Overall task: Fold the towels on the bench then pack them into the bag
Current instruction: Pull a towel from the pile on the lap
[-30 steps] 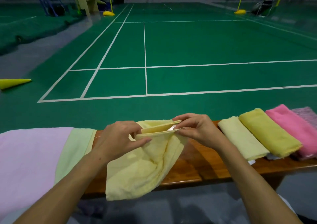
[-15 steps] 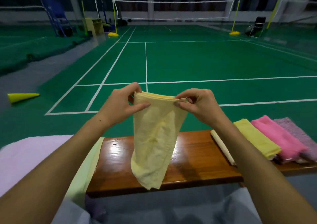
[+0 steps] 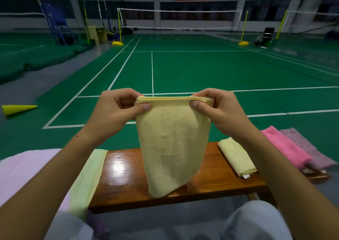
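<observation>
Head view shows us holding a pale yellow towel [image 3: 172, 146] up in the air above the wooden bench [image 3: 128, 181], folded over so that its layered top edge runs level between our two hands and the rest hangs straight down, its lower end in front of the bench's near edge. Our left hand [image 3: 113, 111] pinches the top left corner, thumb on the side facing us and the other fingers curled behind the cloth. Our right hand [image 3: 218, 109] pinches the top right corner the same way, thumb pressed on the near face and fingers bent over the folded edge. To the right on the bench lies a folded cream towel [image 3: 236, 157] with a small white tag at its near end, partly hidden by our right forearm. Beyond that forearm lie a folded pink towel [image 3: 286, 148] and, just beside it, a folded mottled mauve towel [image 3: 308, 149]. At the left end of the bench a light green cloth [image 3: 88, 177] hangs over the edge, with a lilac cloth [image 3: 27, 170] touching it on its left. Behind the bench stretches a green badminton court [image 3: 201, 69] with white lines and a net [image 3: 179, 19] across the far end. A yellow cone [image 3: 17, 108] lies on its side on the floor at the left.
</observation>
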The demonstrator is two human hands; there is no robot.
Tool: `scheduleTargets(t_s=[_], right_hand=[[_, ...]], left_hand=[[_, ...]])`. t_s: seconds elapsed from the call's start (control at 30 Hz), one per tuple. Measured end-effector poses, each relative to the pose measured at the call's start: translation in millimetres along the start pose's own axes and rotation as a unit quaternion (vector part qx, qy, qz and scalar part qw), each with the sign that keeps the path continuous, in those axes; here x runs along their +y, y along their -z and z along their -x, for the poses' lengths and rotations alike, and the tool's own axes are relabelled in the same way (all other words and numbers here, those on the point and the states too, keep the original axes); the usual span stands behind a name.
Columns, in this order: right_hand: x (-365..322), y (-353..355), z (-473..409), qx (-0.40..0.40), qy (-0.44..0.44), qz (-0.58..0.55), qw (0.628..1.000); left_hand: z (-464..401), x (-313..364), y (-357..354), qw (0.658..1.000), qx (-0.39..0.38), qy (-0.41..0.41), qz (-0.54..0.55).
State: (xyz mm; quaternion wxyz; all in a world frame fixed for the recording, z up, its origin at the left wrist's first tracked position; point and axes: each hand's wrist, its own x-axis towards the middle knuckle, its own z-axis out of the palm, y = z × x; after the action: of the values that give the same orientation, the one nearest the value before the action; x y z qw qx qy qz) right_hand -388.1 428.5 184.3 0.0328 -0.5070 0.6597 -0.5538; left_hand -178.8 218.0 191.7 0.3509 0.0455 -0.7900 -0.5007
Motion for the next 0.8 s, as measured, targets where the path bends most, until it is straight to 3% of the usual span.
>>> scheduleTargets(t_s=[0.2, 0.33, 0.57, 0.7, 0.8], right_hand=[[31, -12, -17, 0.036, -0.046, -0.037, 0.998], [100, -41, -36, 0.035, -0.13, 0.004, 0.991], [236, -110, -69, -0.036, -0.247, 0.116, 0.961], [280, -135, -73, -0.054, -0.294, 0.136, 0.945], [296, -136, -69, -0.051, -0.297, 0.169, 0.938]], left_hand=[[-18, -32, -9, 0.998, 0.011, 0.065, -0.01], [-35, -108, -19, 0.987, 0.002, 0.151, -0.057], [-60, -260, -42, 0.951, 0.017, 0.278, -0.135], [-65, -311, -56, 0.927, 0.029, 0.337, -0.165], [-63, -329, -57, 0.921, 0.032, 0.33, -0.205]])
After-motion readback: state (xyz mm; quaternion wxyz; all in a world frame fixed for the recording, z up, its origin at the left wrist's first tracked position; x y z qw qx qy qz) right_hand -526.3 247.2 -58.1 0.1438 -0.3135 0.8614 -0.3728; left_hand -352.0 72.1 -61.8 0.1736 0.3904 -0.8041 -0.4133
